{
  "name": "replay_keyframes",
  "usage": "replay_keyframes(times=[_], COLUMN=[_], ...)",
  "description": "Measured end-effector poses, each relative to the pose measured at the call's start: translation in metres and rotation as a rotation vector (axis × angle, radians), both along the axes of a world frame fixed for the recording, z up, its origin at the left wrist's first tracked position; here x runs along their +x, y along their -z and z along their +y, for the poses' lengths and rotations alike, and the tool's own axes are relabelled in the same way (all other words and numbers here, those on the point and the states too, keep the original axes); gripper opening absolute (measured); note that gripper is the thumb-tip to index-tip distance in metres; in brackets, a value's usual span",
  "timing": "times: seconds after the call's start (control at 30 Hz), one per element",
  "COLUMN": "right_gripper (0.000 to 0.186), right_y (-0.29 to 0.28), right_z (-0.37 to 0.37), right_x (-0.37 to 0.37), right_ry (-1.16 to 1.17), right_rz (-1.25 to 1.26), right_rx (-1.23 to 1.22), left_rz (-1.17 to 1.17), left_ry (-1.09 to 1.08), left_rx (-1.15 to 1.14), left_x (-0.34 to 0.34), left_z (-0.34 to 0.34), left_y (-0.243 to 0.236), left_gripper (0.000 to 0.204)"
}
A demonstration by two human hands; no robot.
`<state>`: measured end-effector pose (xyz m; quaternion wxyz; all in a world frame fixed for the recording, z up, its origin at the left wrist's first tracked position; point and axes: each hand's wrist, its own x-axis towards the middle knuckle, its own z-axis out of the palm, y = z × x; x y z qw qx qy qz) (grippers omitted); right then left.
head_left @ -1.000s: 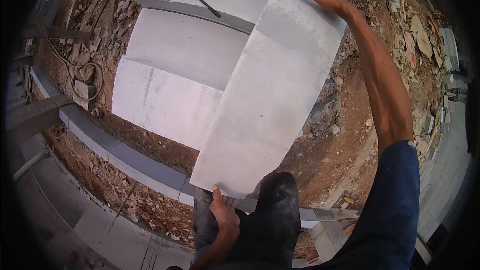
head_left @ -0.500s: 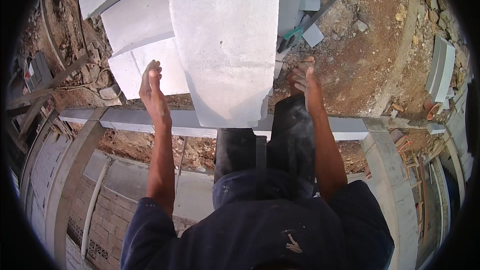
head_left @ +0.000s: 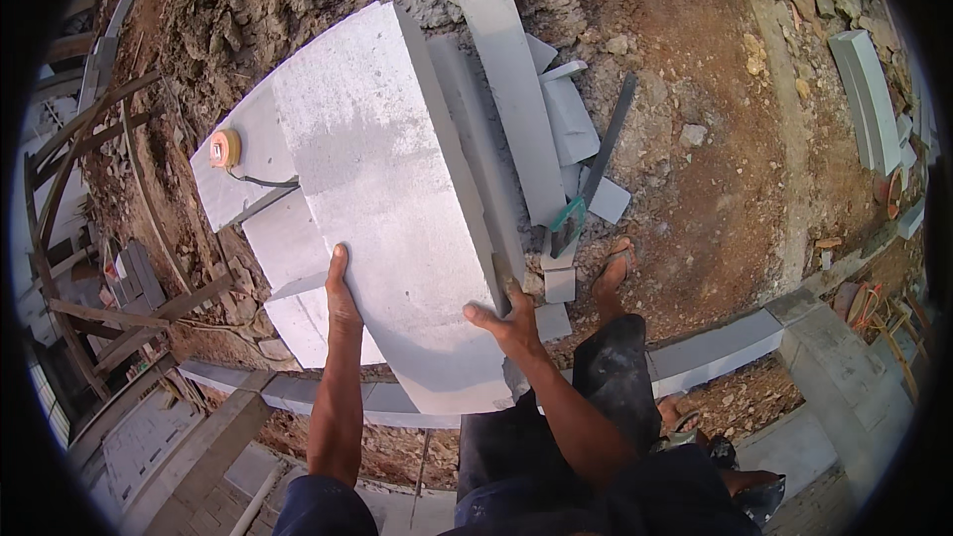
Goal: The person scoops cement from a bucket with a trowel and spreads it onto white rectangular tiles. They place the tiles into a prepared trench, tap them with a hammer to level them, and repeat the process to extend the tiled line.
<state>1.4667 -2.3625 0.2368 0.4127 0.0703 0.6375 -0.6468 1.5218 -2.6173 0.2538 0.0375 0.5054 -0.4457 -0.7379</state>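
Note:
A large light-grey aerated concrete block lies in front of me, tilted to the left, its near end close to my legs. My left hand clasps its left edge with the thumb up along the side; the other fingers are hidden. At the right edge, my right hand grips the block with its thumb on the top face and its fingers over the side. A chip is gone from the block's near right corner. Beneath and left of it lie other pale blocks, and an orange tape measure rests on one.
Narrow block strips and offcuts lie to the right, beside a long dark bar with a green part. A low block course crosses in front of me. Rubble and brown soil surround this. Boards lie at left.
My hands have gone from held apart in the air to gripping both sides of the large block. My view has shifted, and the block now appears lower and tilted left.

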Motion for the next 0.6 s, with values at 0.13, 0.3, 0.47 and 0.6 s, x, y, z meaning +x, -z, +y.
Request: replay_keyframes(times=[0.13,0.3,0.47,0.6], right_gripper=[0.081,0.07,0.083,0.088], right_y=[-0.011,-0.002,-0.008,-0.001], right_z=[0.009,0.01,-0.003,0.002], right_x=[-0.009,-0.006,-0.05,-0.065], right_ry=[0.069,0.114,0.123,-0.043], right_rz=[-0.131,-0.112,-0.152,-0.061], right_rx=[-0.055,-0.042,-0.093,-0.065], left_rz=[-0.084,-0.04,-0.047,-0.081], left_ry=[-0.002,0.095,0.093,0.108], left_rx=[-0.093,-0.069,-0.112,-0.272], left_x=[0.004,-0.009,-0.045,-0.062], left_z=[0.011,0.004,0.0,-0.001], left_y=[0.001,-0.005,-0.003,0.004], left_gripper=[0.072,0.075,0.078,0.105])
